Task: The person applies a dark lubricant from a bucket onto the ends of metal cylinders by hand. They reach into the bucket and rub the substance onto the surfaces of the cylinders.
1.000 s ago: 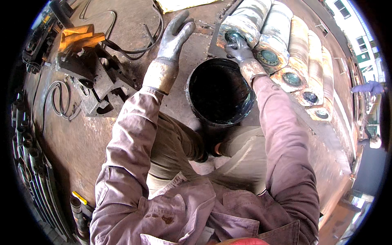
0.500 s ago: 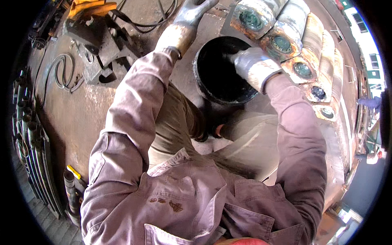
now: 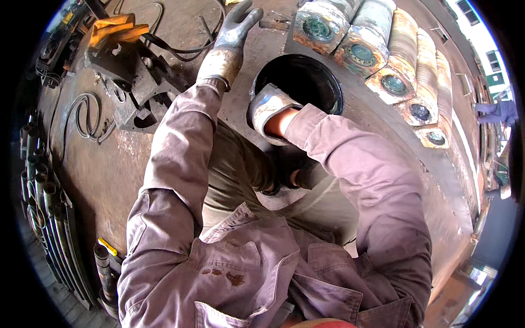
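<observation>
At the near left rim of the dark bucket (image 3: 326, 81) is the right hand (image 3: 268, 106); its fingers are hidden, one cannot tell their state; the left hand (image 3: 235, 34), thumb spread, is forward-left of the bucket.

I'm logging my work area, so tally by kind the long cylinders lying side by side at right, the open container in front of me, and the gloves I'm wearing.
Long, rust-stained cylinders with dark round end centres: 5
Round, black, open-topped container: 1
Grey work gloves with pale, stained cuffs: 2
Total: 8
</observation>
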The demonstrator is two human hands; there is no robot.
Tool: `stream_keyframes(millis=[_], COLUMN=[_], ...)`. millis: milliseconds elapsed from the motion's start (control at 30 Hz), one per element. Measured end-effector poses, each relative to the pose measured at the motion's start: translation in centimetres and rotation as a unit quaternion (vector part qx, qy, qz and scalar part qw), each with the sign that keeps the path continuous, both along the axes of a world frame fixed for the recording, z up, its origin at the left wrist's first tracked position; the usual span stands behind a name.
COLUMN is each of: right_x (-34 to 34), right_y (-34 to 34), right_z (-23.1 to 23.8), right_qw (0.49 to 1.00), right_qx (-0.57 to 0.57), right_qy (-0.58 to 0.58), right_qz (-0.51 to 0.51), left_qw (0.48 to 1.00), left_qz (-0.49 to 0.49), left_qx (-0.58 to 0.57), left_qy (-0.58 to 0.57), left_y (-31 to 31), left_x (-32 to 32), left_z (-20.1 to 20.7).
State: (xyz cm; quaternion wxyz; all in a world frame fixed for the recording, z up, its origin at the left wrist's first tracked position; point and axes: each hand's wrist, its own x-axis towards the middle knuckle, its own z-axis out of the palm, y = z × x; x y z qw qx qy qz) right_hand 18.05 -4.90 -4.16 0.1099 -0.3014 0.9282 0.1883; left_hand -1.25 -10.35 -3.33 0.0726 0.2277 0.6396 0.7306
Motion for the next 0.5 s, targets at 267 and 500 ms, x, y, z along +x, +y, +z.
stream_keyframes(millis=[267,500], right_x=[1.2,5.3], right_y=[4.2,2.3], right_z=[6.3,4.0], right_qw=[0.992,0.983], right_qx=[-0.010,0.142], right_qy=[-0.095,-0.115], right_qz=[-0.080,0.036], left_qw=[0.998,1.000], left_qz=[-0.004,-0.007], left_qx=[0.060,-0.008], left_qy=[-0.007,0.029], left_y=[-0.6,-0.5], left_x=[0.5,0.1], left_z=[0.4,-0.2])
